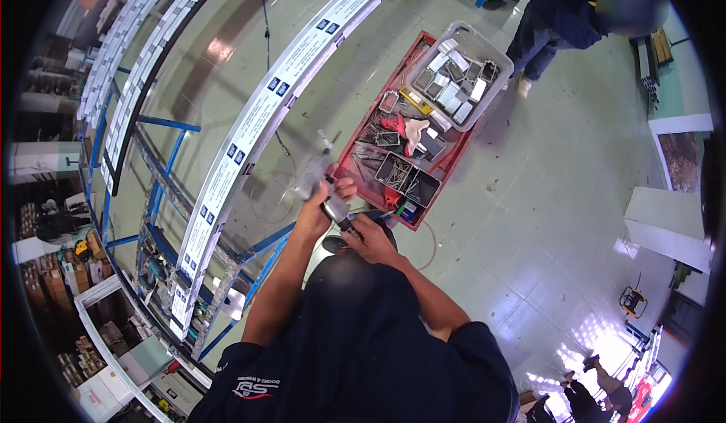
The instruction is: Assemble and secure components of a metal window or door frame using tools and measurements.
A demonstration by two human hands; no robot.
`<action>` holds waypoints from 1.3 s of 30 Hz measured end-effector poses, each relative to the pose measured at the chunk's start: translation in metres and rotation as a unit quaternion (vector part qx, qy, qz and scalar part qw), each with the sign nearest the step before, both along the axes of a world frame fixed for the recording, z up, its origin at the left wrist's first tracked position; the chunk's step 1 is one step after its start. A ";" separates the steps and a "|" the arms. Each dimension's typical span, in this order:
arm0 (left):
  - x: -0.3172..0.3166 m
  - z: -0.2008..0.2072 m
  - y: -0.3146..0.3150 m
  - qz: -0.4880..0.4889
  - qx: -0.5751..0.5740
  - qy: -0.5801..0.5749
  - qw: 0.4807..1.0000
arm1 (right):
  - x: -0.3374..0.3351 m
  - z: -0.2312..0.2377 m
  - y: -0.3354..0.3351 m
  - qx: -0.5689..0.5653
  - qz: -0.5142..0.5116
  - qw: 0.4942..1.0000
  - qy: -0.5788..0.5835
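Observation:
My left hand (321,205) is wrapped round the handle of a grey metal, pistol-shaped air drill (305,178). The drill is slightly blurred, and a thin bit-like tip sticks out of it toward the far side. At the bottom of the handle, my right hand (370,239) grips a dark hose fitting (349,228); whether the fitting is fully joined cannot be made out. Just beyond my hands stands a red tool cart (451,167). In it lie a red and white glove (414,132), loose tools and a black divided tray (429,188) of screws or similar slim metal pieces.
A long profile (257,115) in printed film runs along my left on blue trestles (266,247). A clear plastic bin (497,92) of metal parts sits on the cart's far end. Another person (556,18) bends at the far right. A thin hose (433,250) loops over the floor.

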State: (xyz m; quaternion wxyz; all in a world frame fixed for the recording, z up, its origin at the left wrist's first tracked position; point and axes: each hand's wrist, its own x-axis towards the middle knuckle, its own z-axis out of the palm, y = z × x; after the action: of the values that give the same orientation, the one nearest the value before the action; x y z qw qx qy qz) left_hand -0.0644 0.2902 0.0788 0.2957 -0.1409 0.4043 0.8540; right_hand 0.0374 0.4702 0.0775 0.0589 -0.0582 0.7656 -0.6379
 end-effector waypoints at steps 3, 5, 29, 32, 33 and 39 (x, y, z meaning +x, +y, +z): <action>-0.001 0.036 0.006 0.106 0.015 0.005 0.994 | -0.027 -0.016 0.021 -0.018 0.115 0.993 0.025; 0.008 0.042 -0.017 0.105 -0.059 0.014 0.993 | -0.056 -0.068 0.038 0.104 -0.055 0.991 -0.055; 0.116 0.280 -0.134 -0.218 -0.514 0.426 0.712 | -0.083 -0.130 0.041 0.078 -0.290 0.952 -0.062; 0.179 0.223 -0.156 -0.161 -0.525 0.399 0.734 | -0.068 -0.082 -0.023 -0.172 -0.244 0.936 -0.185; 0.196 0.205 -0.164 -0.112 -0.506 0.387 0.763 | -0.059 -0.066 -0.043 -0.294 -0.187 0.916 -0.198; 0.277 0.181 -0.223 0.054 -0.522 0.354 0.775 | 0.008 0.039 -0.187 -0.593 0.007 0.758 -0.272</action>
State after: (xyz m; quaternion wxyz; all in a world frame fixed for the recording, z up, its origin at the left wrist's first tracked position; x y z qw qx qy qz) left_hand 0.2121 0.0675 0.2599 -0.0338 0.0169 0.8555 0.5164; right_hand 0.0457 0.2832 0.1162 0.2228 0.0893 0.1851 -0.9530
